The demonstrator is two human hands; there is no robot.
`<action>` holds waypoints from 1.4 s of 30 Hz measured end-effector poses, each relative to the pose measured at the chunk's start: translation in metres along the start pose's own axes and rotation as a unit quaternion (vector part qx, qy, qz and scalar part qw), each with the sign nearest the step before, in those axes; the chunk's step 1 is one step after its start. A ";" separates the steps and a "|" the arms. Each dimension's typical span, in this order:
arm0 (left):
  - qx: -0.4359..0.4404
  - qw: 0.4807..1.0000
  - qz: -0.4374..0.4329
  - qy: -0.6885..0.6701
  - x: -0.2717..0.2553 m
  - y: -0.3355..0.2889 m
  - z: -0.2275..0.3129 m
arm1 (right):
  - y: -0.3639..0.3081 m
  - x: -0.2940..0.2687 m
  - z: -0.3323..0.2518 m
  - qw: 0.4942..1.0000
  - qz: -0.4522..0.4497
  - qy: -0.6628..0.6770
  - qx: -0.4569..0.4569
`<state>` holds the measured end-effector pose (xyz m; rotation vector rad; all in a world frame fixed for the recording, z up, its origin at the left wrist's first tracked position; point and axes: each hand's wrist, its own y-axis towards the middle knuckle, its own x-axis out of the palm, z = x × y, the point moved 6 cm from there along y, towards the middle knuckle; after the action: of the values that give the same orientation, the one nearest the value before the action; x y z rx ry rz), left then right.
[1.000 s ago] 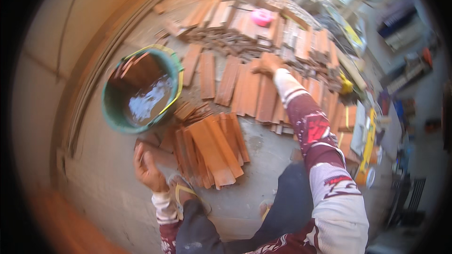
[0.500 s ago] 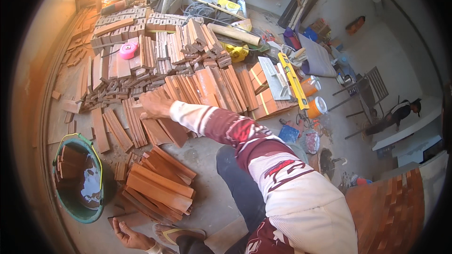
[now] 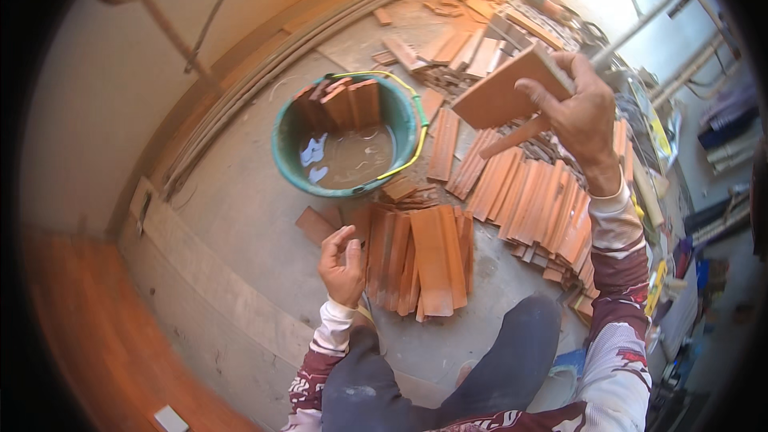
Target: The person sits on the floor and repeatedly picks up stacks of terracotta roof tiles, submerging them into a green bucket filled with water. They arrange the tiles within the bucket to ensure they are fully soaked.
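My right hand (image 3: 588, 116) is raised at the upper right, gripping clay tiles. One flat reddish-brown tile (image 3: 508, 90) shows its broad face between thumb and fingers; a second, narrow tile (image 3: 516, 136) juts out below it, seen nearly edge-on. My left hand (image 3: 342, 268) hovers beside a heap of clay tiles (image 3: 436, 260) in front of me. Its fingers are loosely curled, the thumb stands apart, and nothing shows in them. Beyond that heap is a green bucket (image 3: 284, 148) holding murky water, with several tiles standing in it against the far wall.
A long row of stacked tiles (image 3: 532, 200) lies to the right, with loose pieces (image 3: 444, 144) near it. Conduits (image 3: 232, 112) run along the wall base. Metal poles (image 3: 640, 28) rise at the upper right. A wooden surface (image 3: 120, 336) is at the lower left.
The view has swung left toward the bucket. My right hand has lifted off the tile row with tiles in its grip. My left hand remains near the heap, fingers still curled.
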<state>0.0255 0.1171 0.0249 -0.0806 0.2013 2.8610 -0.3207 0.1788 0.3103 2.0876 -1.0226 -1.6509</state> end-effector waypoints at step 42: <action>-0.077 0.996 -0.025 -0.038 -0.003 0.007 -0.009 | 0.011 0.384 -0.094 0.975 -0.198 0.032 -0.100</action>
<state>0.0268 0.1081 0.0168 -0.0061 -0.0357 2.8189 -0.2011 -0.1087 0.0656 2.2919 -0.4131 -1.7607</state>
